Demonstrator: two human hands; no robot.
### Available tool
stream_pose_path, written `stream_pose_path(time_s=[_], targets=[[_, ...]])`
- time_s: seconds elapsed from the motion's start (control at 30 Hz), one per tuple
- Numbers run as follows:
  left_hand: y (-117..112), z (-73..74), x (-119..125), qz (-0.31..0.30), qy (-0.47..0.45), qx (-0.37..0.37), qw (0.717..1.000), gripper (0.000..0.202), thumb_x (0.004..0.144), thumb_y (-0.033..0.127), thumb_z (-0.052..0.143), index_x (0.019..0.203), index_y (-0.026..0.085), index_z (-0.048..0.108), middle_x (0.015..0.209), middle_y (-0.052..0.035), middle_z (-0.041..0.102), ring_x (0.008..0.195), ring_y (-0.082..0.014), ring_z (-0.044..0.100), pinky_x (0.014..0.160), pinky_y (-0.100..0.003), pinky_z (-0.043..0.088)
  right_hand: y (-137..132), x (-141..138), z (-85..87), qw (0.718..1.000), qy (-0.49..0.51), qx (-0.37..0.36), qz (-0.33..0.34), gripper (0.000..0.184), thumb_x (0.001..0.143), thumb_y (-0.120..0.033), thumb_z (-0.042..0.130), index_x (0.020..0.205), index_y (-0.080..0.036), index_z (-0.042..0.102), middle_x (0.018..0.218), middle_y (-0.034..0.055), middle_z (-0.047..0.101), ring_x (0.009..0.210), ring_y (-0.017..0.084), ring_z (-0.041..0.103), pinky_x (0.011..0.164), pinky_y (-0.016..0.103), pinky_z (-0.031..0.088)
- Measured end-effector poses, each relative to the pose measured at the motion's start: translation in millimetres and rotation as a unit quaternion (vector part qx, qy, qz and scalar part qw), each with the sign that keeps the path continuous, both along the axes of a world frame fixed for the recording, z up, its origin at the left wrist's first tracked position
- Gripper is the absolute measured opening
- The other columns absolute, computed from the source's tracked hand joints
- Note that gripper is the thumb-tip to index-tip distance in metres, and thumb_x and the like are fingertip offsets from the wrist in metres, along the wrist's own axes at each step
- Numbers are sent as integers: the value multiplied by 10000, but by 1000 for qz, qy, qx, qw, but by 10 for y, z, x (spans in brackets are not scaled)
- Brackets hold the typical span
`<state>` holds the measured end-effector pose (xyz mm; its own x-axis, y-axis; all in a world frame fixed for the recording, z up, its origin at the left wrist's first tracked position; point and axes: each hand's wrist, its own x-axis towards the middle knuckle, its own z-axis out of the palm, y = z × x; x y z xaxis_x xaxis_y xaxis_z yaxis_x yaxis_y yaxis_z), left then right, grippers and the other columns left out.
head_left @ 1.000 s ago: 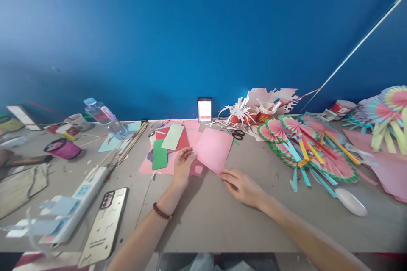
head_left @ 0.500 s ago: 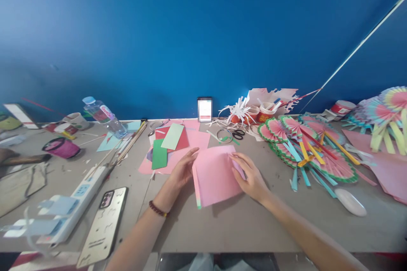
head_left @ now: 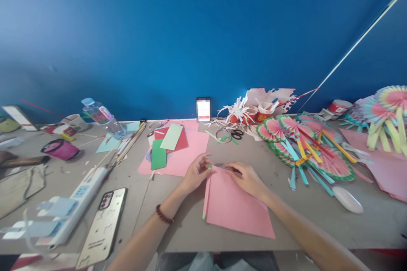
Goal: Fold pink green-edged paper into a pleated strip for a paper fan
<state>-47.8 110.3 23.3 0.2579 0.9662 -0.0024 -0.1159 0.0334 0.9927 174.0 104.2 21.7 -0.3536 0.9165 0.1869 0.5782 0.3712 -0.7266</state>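
Note:
A pink paper sheet (head_left: 237, 205) with a thin green edge lies flat on the grey table (head_left: 286, 220) in front of me. My left hand (head_left: 197, 172) pinches its far left corner with curled fingers. My right hand (head_left: 248, 178) rests on the sheet's far edge, fingers pressed on the paper. A beaded bracelet (head_left: 163, 215) is on my left wrist. Behind my hands lies a stack of pink, red and green paper (head_left: 173, 148).
Folded paper fans (head_left: 305, 148) pile up at the right. Scissors (head_left: 237, 134), paper cups (head_left: 260, 114) and a small screen (head_left: 203, 110) stand by the blue wall. A phone (head_left: 101, 224), power strip (head_left: 73, 207), water bottle (head_left: 103, 117) and thread spool (head_left: 60, 149) lie left.
The pink sheet was lifted off the stack and drawn toward me; it now lies flat near the table's front edge. Both hands came closer together at its far edge.

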Motion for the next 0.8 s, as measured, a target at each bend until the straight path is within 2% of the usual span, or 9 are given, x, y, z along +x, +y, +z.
stream_pose_path(time_s=[0.13, 0.23, 0.37, 0.43, 0.53, 0.7, 0.8], targets=[[-36, -14, 40, 17, 5, -42, 999, 538, 653, 385, 798, 1120, 170, 639, 822, -26, 644, 778, -149, 597, 725, -256, 444, -23, -26, 80, 999, 31, -18, -17, 209, 864, -274, 483, 822, -206, 676, 821, 41, 715, 760, 185, 652, 699, 297, 502], [-49, 0, 32, 4, 22, -84, 996, 481, 699, 485, 741, 1032, 141, 697, 786, -42, 656, 729, -152, 587, 669, -250, 429, -27, -25, 122, 998, 43, 7, -34, 213, 872, -285, 480, 803, -202, 664, 817, 48, 712, 764, 188, 645, 704, 301, 483], [-73, 36, 13, -9, -5, -154, 988, 541, 714, 586, 690, 1028, 146, 680, 720, -22, 632, 654, -136, 562, 624, -246, 411, -41, -23, 138, 997, 60, 17, -36, 205, 879, -291, 485, 805, -202, 653, 811, 45, 699, 766, 185, 635, 700, 293, 469], [-85, 48, 9, -37, -10, -169, 985, 498, 720, 609, 670, 883, 138, 671, 692, -15, 605, 628, -124, 542, 614, -242, 400, -55, -26, 140, 997, 67, 17, -39, 206, 880, -297, 485, 804, -199, 650, 805, 45, 692, 757, 183, 629, 699, 290, 464], [-92, 50, 14, -70, 14, -151, 986, 482, 724, 612, 656, 677, 136, 593, 605, 15, 523, 558, -96, 456, 570, -231, 348, -71, -34, 141, 996, 69, 1, -48, 220, 875, -325, 490, 801, -199, 654, 789, 36, 678, 724, 172, 607, 674, 277, 449], [-80, 27, 40, 13, 100, -67, 993, 482, 710, 610, 640, 604, 147, 560, 561, 34, 461, 547, -94, 380, 527, -228, 269, -61, -46, 130, 996, 36, -68, -51, 251, 810, -421, 591, 737, -194, 669, 555, -35, 499, 544, 123, 452, 531, 247, 335], [-76, 18, 44, 19, 101, -82, 991, 480, 687, 618, 645, 600, 150, 578, 542, 32, 478, 528, -97, 390, 515, -229, 268, -53, -55, 121, 993, 45, -96, -46, 253, 797, -422, 595, 710, -191, 654, 525, -49, 438, 523, 113, 409, 513, 246, 292]])
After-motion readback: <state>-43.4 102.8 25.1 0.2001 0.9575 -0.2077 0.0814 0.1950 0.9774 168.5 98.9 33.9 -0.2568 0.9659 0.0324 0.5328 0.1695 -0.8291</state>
